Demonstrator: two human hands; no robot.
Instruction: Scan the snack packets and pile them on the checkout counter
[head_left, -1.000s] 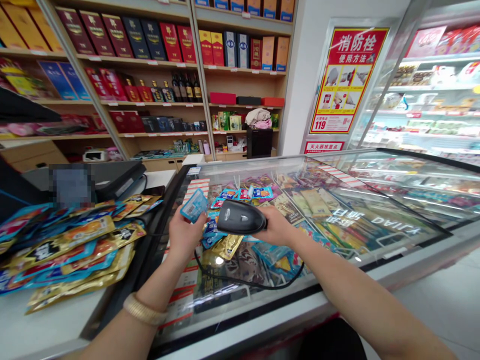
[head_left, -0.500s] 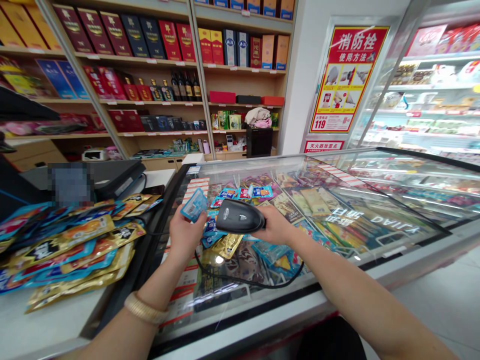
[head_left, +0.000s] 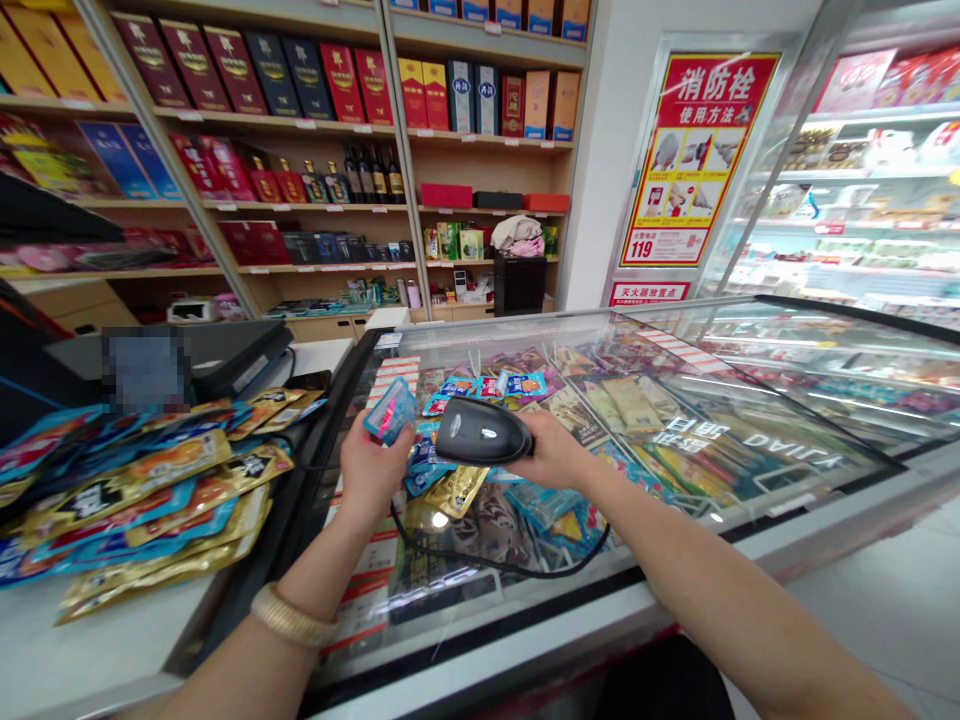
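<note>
Between the fingers of my left hand (head_left: 373,465) is a small blue snack packet (head_left: 391,408), its printed back facing the scanner. A red light streak falls across that packet. My right hand (head_left: 551,448) is closed around the handle of a black barcode scanner (head_left: 484,432), whose head points left at the packet with a short gap between them. The scanner's black cable (head_left: 495,568) loops over the glass below. Under and behind the scanner lie several blue packets (head_left: 457,388) and a gold packet (head_left: 459,490) on the glass freezer lid (head_left: 600,545).
A heap of blue and gold snack packets (head_left: 142,500) covers the white counter (head_left: 97,655) at left, beside a black checkout machine (head_left: 240,355). Shelves of boxed bottles (head_left: 292,75) line the back wall. A red fire-hydrant poster (head_left: 694,160) hangs by a lit display fridge (head_left: 847,200).
A red scanning light now shows on the blue packet in my left hand. Both hands stay in nearly the same place.
</note>
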